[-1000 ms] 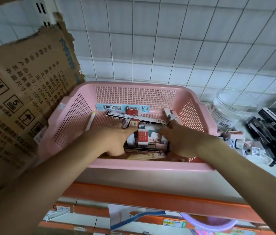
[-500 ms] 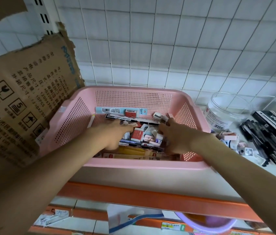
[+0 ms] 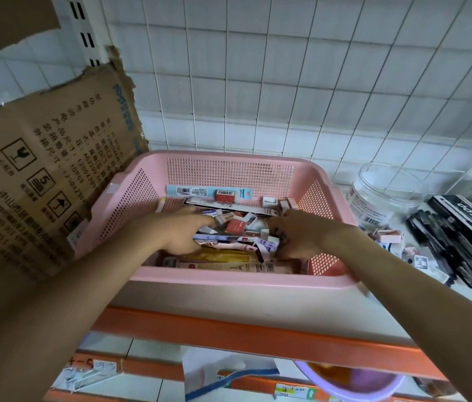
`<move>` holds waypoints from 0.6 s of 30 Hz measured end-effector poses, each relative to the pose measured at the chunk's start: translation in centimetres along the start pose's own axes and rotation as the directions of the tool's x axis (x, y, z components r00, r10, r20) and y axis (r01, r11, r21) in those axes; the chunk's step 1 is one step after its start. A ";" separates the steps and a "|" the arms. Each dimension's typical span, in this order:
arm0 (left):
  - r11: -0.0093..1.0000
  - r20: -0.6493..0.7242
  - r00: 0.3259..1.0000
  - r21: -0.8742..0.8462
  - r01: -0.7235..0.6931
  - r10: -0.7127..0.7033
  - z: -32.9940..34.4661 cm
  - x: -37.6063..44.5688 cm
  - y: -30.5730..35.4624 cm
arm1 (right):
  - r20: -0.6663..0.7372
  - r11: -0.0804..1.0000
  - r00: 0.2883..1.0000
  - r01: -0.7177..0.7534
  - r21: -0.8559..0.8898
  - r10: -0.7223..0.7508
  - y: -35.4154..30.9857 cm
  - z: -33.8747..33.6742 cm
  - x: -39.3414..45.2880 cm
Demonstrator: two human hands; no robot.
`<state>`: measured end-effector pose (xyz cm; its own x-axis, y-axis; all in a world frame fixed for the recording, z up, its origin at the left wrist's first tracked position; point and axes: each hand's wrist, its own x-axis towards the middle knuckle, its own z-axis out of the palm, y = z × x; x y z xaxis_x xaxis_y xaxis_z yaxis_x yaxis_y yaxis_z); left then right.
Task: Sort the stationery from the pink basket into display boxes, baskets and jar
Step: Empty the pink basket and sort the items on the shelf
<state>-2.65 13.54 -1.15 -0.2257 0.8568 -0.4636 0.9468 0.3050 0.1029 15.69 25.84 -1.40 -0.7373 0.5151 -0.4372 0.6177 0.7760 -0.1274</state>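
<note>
Inside the pink basket (image 3: pixel 229 281), the loose stationery (image 3: pixel 237 227) is touched by both hands. The left hand (image 3: pixel 182 233) lies spread. The right hand's (image 3: pixel 295 236) grip is curled; what is pinched cannot be told.

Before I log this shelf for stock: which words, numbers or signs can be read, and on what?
"5", a stacking sign, on the cardboard box.
"10PCS" on the same box; its Chinese lines are too blurred.
"00" on the black box.
Jar label, basket packets, shelf tags: unreadable.
</note>
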 end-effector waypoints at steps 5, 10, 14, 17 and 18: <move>0.999 -0.144 0.989 -0.033 -0.020 0.015 -0.7 -0.7 -0.2 | -0.084 1.000 0.996 0.000 -0.008 -0.001 0.0 0.1 -0.1; 0.970 -0.405 0.914 -0.206 -0.126 0.032 -1.2 -1.7 -0.6 | -0.259 0.999 0.965 0.042 -0.008 -0.043 -0.4 -0.6 -0.9; 0.888 -0.574 0.818 -0.398 -0.229 -0.046 -1.1 -2.4 0.0 | -0.404 0.993 0.915 0.055 0.108 -0.006 -0.4 -1.1 -1.8; 0.866 -0.658 0.747 -0.427 -0.261 -0.100 -0.6 -2.7 1.1 | -0.480 0.984 0.877 0.102 0.148 -0.019 -0.4 -1.0 -2.6; 0.868 -0.676 0.729 -0.424 -0.260 -0.112 -0.4 -2.8 1.5 | -0.511 0.983 0.859 0.112 0.148 -0.021 -0.4 -1.0 -2.9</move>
<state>-0.69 11.82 0.66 -0.4257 0.8709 0.2455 0.7829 0.2185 0.5825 17.32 24.41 0.78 -0.7863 0.6124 0.0821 0.5648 0.7662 -0.3065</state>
